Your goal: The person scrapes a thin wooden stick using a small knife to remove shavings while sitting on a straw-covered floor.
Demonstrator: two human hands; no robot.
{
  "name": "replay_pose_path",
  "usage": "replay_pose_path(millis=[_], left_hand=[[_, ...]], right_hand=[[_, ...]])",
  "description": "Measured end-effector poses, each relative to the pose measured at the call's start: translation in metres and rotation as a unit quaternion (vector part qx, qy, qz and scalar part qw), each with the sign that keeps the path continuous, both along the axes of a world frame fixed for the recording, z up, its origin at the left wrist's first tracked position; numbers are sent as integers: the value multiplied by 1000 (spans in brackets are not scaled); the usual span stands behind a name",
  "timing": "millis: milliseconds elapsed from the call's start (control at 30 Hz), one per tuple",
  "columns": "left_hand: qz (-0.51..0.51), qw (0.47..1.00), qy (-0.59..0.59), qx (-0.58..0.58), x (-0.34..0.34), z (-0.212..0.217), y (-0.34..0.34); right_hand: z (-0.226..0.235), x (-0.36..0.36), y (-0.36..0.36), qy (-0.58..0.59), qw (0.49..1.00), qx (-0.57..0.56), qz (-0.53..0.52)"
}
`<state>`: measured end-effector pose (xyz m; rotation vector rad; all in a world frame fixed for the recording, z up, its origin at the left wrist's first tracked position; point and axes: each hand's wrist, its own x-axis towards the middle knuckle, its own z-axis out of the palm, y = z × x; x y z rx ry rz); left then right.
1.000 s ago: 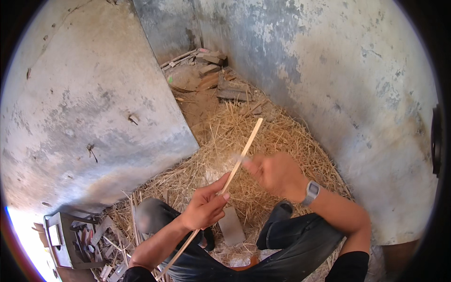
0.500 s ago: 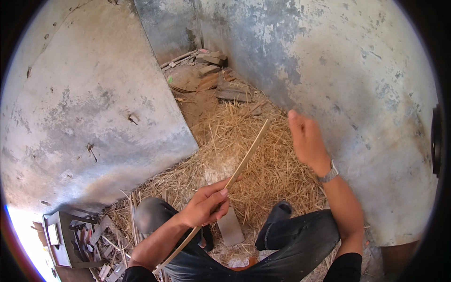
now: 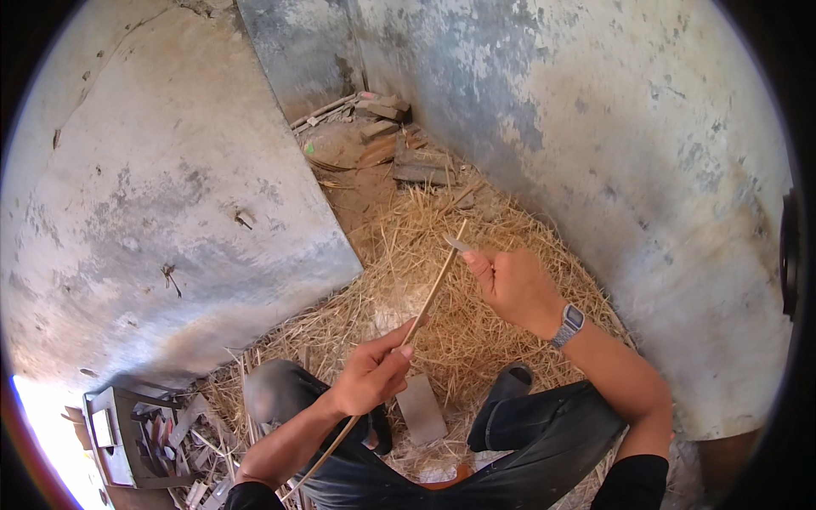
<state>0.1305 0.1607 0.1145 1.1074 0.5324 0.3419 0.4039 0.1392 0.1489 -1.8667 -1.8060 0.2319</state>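
My left hand point(image 3: 371, 374) grips a long thin bamboo strip point(image 3: 429, 294) near its middle; the strip slants up to the right, with its tip over the straw. My right hand point(image 3: 512, 285), with a wristwatch on its wrist, is closed around a small knife whose short blade point(image 3: 457, 245) sticks out to the left, close beside the upper part of the strip. Whether the blade touches the strip I cannot tell. My knees in dark trousers sit below both hands.
A pile of straw shavings point(image 3: 476, 323) covers the ground between two stained concrete walls point(image 3: 170, 212). A flat grey block point(image 3: 422, 410) lies between my feet. Wood scraps point(image 3: 399, 153) lie in the far corner, and a box of tools point(image 3: 127, 433) stands at the lower left.
My right hand swung out to the upper right away from the strip, then came back down beside it with the blade near the strip's upper part. My left hand kept its grip.
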Motion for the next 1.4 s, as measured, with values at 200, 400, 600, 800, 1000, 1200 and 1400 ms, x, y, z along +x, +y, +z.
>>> replay_pose_path(millis=[200, 400, 600, 800, 1000, 1200, 1400], left_hand=[[16, 998, 46, 51, -5, -7, 1], [-52, 990, 15, 131, -4, 5, -11], [-29, 998, -20, 51, -2, 0, 1], [-42, 997, -19, 56, 0, -3, -1], [-58, 998, -11, 28, 1, 2, 2], [-61, 997, -23, 38, 1, 1, 1], [-33, 990, 39, 132, 0, -3, -2]], right_hand=[[-16, -46, -26, -8, 994, 40, 103], [-9, 80, 21, 102, 984, 40, -143], [17, 45, 2, 243, 965, 73, -61], [8, 22, 0, 280, 958, 55, 7], [5, 25, -1, 329, 943, 48, 7], [10, 31, -10, 248, 962, 99, 49], [17, 19, -9, 220, 971, 86, 22]])
